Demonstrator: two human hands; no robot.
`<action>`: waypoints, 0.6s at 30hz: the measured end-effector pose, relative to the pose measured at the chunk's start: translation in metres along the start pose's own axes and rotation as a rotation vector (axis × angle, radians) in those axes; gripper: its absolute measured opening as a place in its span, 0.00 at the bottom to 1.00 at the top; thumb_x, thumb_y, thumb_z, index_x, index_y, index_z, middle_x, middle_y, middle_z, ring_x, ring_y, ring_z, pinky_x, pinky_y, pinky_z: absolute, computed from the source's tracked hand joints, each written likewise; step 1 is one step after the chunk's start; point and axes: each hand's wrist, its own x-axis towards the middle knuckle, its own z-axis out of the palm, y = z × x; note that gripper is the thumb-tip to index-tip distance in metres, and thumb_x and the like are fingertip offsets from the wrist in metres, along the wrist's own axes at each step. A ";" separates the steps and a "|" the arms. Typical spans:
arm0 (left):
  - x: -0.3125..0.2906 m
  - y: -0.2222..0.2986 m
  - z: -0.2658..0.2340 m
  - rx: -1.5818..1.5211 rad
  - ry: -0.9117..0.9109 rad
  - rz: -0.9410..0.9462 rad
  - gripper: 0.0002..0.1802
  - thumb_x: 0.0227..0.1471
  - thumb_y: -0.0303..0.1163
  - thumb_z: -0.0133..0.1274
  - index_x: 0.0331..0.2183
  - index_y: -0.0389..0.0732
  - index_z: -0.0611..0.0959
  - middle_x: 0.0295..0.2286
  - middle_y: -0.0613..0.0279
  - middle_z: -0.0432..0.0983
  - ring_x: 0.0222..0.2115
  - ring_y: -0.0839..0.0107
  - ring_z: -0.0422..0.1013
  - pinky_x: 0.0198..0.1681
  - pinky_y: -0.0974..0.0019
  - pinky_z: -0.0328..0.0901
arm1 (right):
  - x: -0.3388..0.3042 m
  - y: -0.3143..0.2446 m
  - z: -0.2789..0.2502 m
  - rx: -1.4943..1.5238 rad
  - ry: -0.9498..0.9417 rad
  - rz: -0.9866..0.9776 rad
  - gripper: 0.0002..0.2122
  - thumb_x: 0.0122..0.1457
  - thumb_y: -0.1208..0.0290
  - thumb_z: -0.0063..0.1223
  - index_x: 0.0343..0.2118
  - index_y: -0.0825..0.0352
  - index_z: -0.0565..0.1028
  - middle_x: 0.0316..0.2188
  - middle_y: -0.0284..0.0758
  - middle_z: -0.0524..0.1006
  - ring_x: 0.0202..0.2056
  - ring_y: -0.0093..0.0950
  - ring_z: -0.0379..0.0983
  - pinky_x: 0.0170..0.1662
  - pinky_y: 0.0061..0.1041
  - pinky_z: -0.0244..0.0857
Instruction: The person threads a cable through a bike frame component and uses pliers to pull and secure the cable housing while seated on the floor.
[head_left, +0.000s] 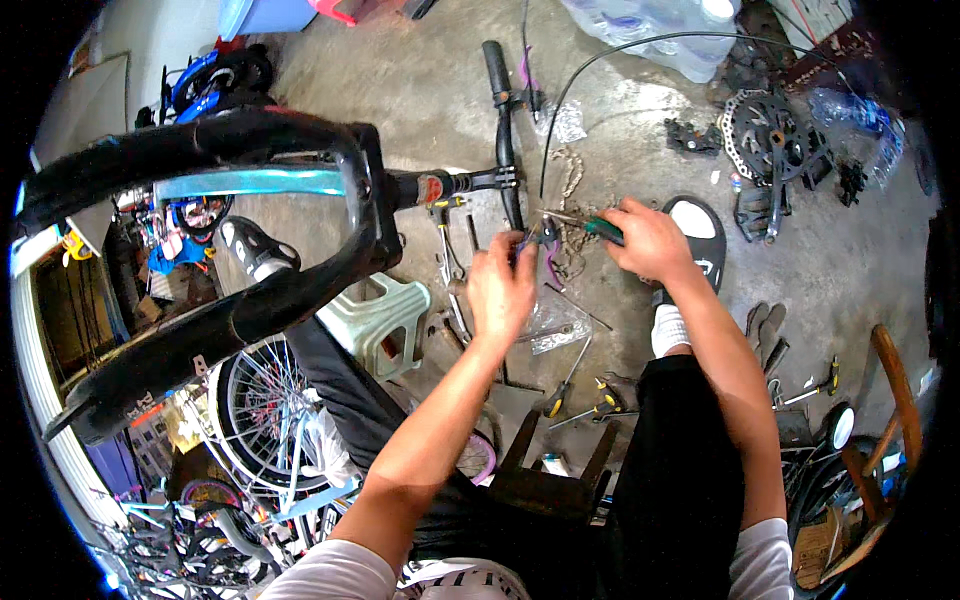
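Observation:
A bicycle's black front fork (215, 310) reaches in from the left, joined to a turquoise frame tube (260, 182). Beyond it, the black handlebar (506, 140) runs crosswise, with a purple brake lever at each end. My left hand (500, 290) is closed at the handlebar's near end, fingertips pinched around the near brake lever (552, 262); its exact grip is partly hidden. In my right hand (648, 242) is a green-handled screwdriver (604, 230), its shaft pointing left at the lever's clamp. A black cable (625, 45) rises close to the tip and arcs away to the right.
Loose tools, including a yellow-and-black screwdriver (556, 402), lie on the concrete floor by a chain (572, 185). At right sits a crankset (770, 140); at left, a pale plastic stool (385, 315) and a bicycle wheel (235, 410). A wooden stool (545, 490) stands between my legs.

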 end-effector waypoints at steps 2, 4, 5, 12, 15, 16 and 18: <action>0.001 -0.044 0.001 0.079 0.025 0.101 0.13 0.57 0.36 0.57 0.41 0.40 0.83 0.33 0.46 0.81 0.36 0.47 0.74 0.42 0.49 0.68 | 0.000 0.001 0.004 -0.008 0.028 -0.028 0.19 0.51 0.65 0.62 0.49 0.58 0.79 0.37 0.40 0.75 0.42 0.44 0.76 0.44 0.41 0.72; 0.008 -0.063 0.003 -0.010 0.078 0.175 0.11 0.58 0.34 0.55 0.40 0.41 0.84 0.34 0.48 0.80 0.37 0.47 0.75 0.42 0.49 0.68 | 0.001 0.002 0.005 0.010 0.047 -0.056 0.19 0.51 0.66 0.62 0.48 0.58 0.79 0.37 0.40 0.76 0.41 0.45 0.76 0.43 0.42 0.71; 0.013 -0.065 0.004 0.005 0.067 0.167 0.11 0.58 0.34 0.55 0.41 0.41 0.84 0.34 0.48 0.79 0.36 0.47 0.75 0.40 0.49 0.68 | 0.001 0.002 0.005 0.010 0.050 -0.060 0.19 0.51 0.66 0.62 0.48 0.58 0.80 0.37 0.40 0.76 0.41 0.45 0.76 0.43 0.43 0.72; 0.027 -0.060 0.002 0.080 0.063 0.159 0.11 0.57 0.34 0.56 0.40 0.41 0.85 0.33 0.48 0.79 0.34 0.45 0.76 0.37 0.48 0.69 | 0.004 -0.003 0.000 -0.028 -0.007 -0.027 0.20 0.50 0.67 0.60 0.49 0.58 0.79 0.37 0.40 0.75 0.41 0.44 0.76 0.43 0.41 0.71; 0.026 -0.058 0.005 0.010 0.060 0.121 0.12 0.57 0.35 0.56 0.39 0.40 0.86 0.34 0.47 0.81 0.35 0.45 0.77 0.39 0.49 0.70 | 0.003 -0.001 0.000 -0.009 -0.010 -0.019 0.20 0.50 0.68 0.60 0.49 0.58 0.79 0.37 0.40 0.75 0.41 0.44 0.76 0.43 0.41 0.71; 0.026 -0.058 0.006 -0.014 0.060 0.091 0.12 0.58 0.36 0.56 0.39 0.40 0.86 0.34 0.46 0.81 0.35 0.45 0.77 0.39 0.50 0.70 | 0.002 -0.001 -0.001 -0.008 -0.003 -0.020 0.20 0.50 0.68 0.60 0.49 0.58 0.79 0.37 0.40 0.75 0.41 0.44 0.76 0.43 0.41 0.71; 0.025 -0.056 0.007 -0.063 0.060 0.029 0.13 0.58 0.37 0.56 0.39 0.39 0.87 0.34 0.45 0.82 0.35 0.45 0.78 0.41 0.50 0.70 | 0.002 0.002 0.003 -0.020 0.012 -0.032 0.20 0.50 0.68 0.60 0.49 0.58 0.79 0.37 0.40 0.75 0.41 0.44 0.76 0.43 0.41 0.71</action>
